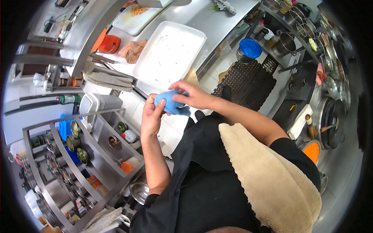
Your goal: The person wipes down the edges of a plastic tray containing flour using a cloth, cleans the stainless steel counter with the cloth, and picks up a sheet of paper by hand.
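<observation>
A blue cloth (171, 104) is bunched up between both my hands in front of my chest. My left hand (151, 116) cups it from below with the fingers around its left side. My right hand (193, 94) presses on it from above and the right, fingers curled over the top. A beige towel (268, 178) hangs over my right shoulder on my black shirt. Just beyond my hands lies a large white rectangular tray (169, 54) on the steel counter (210, 19).
A brown rag (133, 50), an orange object (108, 43) and a cutting board (136, 17) with food lie on the counter. A blue-lidded pot (248, 49) stands on the floor by a black mat (248, 83). Steel racks with containers stand at left (89, 155) and right (311, 31).
</observation>
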`<state>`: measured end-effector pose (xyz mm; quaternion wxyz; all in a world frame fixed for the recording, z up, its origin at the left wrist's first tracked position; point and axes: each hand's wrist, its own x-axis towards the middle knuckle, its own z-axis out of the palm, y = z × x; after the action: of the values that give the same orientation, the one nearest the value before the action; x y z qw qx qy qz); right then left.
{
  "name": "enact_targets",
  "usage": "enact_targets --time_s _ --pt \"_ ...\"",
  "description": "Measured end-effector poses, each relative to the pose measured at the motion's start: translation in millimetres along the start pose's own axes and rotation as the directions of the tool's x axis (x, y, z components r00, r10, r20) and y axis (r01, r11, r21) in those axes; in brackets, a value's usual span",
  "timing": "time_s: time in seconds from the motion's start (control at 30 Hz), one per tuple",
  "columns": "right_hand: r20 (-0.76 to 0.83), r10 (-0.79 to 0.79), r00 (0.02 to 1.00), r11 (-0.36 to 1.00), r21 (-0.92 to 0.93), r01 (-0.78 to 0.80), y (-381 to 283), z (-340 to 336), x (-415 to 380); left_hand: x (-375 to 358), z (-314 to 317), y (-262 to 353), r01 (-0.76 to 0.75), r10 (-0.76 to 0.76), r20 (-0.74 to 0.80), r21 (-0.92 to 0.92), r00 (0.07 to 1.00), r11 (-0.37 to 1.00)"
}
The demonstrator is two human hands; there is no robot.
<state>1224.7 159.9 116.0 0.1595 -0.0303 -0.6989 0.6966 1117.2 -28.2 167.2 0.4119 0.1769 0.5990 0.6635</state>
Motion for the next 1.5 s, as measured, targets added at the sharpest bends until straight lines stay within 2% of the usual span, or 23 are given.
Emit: enact_targets --time_s 0.03,0.07,0.13,0.23,0.27,0.33,0.4,0.43,0.53,0.57,0.67,0.77,0.83,0.87,0.9,1.0,1.03,1.07,1.13,1.27,1.37,1.47,1.5 --pt "0.107 0.094 0.990 0.995 -0.036 -0.091 7.1 -12.8 -11.4 2.9 5.1 2.6 0.005 -0.004 0.017 -0.075 1.000 0.997" --pt "0.128 0.118 0.985 0.988 -0.115 -0.103 16.1 -24.7 -22.6 6.2 10.2 3.7 0.014 -0.009 0.034 -0.149 0.999 0.989" --pt "0.162 0.176 0.971 0.954 -0.271 -0.127 30.2 -49.9 -41.0 19.6 18.5 0.2 0.049 -0.047 0.024 -0.114 0.999 0.992" --pt "-0.003 0.075 0.997 0.974 -0.215 -0.074 35.4 -85.6 -56.3 41.9 24.3 -17.5 0.105 -0.104 -0.019 0.048 0.994 0.993" --pt "-0.069 0.077 0.995 0.983 -0.164 -0.087 31.7 -97.1 -60.2 49.4 28.7 -22.7 0.153 -0.150 -0.032 0.177 0.988 0.972" --pt "-0.204 0.180 0.962 0.984 0.035 -0.176 17.1 -115.5 -62.3 61.8 39.8 -29.3 0.244 -0.230 -0.084 0.419 0.970 0.875" --pt "-0.301 0.198 0.933 0.960 0.251 -0.122 5.1 -128.4 -56.1 69.7 68.1 -37.2 0.241 -0.253 -0.052 0.532 0.966 0.812" --pt "-0.363 0.199 0.910 0.928 0.369 -0.055 20.7 -133.6 -50.6 73.8 78.5 -40.0 0.235 -0.265 -0.035 0.584 0.964 0.777" --pt "-0.493 0.324 0.807 0.836 0.549 0.000 53.0 -151.3 -22.5 87.0 74.9 -66.0 -0.099 0.131 0.033 0.837 0.991 0.538" --pt "-0.548 0.355 0.758 0.849 0.528 -0.016 60.4 -156.3 -11.1 92.0 65.8 -68.7 -0.103 0.195 -0.014 0.808 0.981 0.580" --pt "-0.629 0.364 0.687 0.919 0.361 -0.157 101.0 -180.4 27.2 96.5 26.8 -52.4 0.147 0.268 -0.283 0.890 0.921 0.431" --pt "-0.631 0.316 0.708 0.942 0.298 -0.154 111.9 -192.3 62.9 101.6 -41.6 -66.4 0.246 0.290 -0.460 0.797 0.839 0.552" --pt "-0.616 0.359 0.701 0.929 0.311 -0.202 120.0 -200.6 82.5 99.9 -42.6 -65.2 0.392 0.036 -0.629 0.527 0.777 0.754" --pt "-0.607 0.378 0.699 0.922 0.313 -0.226 123.4 -201.8 89.8 100.3 -43.4 -64.4 0.451 -0.105 -0.675 0.361 0.730 0.816" --pt "-0.603 0.382 0.701 0.922 0.303 -0.241 122.5 -200.1 93.4 103.0 -43.5 -65.7 0.502 -0.198 -0.647 0.325 0.736 0.801" --pt "-0.601 0.396 0.694 0.917 0.291 -0.272 118.8 -197.2 101.1 106.7 -28.5 -81.5 0.425 -0.166 -0.629 0.287 0.759 0.859" --pt "-0.608 0.405 0.682 0.913 0.305 -0.270 118.1 -194.0 100.2 107.9 -24.5 -81.4 0.356 -0.152 -0.548 0.289 0.823 0.888" --pt "-0.616 0.412 0.671 0.910 0.319 -0.266 116.8 -192.1 100.9 110.0 -21.8 -85.3 0.315 -0.103 -0.545 0.313 0.832 0.896" --pt "-0.642 0.391 0.660 0.920 0.245 -0.307 121.3 -192.3 103.2 112.3 -13.3 -88.1 0.232 -0.004 -0.531 0.364 0.847 0.902" --pt "-0.718 0.245 0.652 0.914 -0.054 -0.403 125.4 -191.7 109.9 113.1 -14.9 -88.3 0.253 -0.007 -0.519 0.406 0.855 0.878" --pt "-0.732 0.366 0.575 0.890 0.093 -0.447 105.4 -180.7 110.9 113.6 -14.4 -90.0 0.224 0.000 -0.505 0.383 0.863 0.896" --pt "-0.725 0.406 0.557 0.909 0.257 -0.327 128.9 -168.2 114.0 110.6 -5.8 -83.4 0.214 -0.013 -0.500 0.347 0.866 0.913" --pt "-0.704 0.426 0.568 0.899 0.261 -0.350 126.9 -157.9 111.3 110.5 -6.4 -82.8 0.222 -0.022 -0.502 0.343 0.865 0.913"
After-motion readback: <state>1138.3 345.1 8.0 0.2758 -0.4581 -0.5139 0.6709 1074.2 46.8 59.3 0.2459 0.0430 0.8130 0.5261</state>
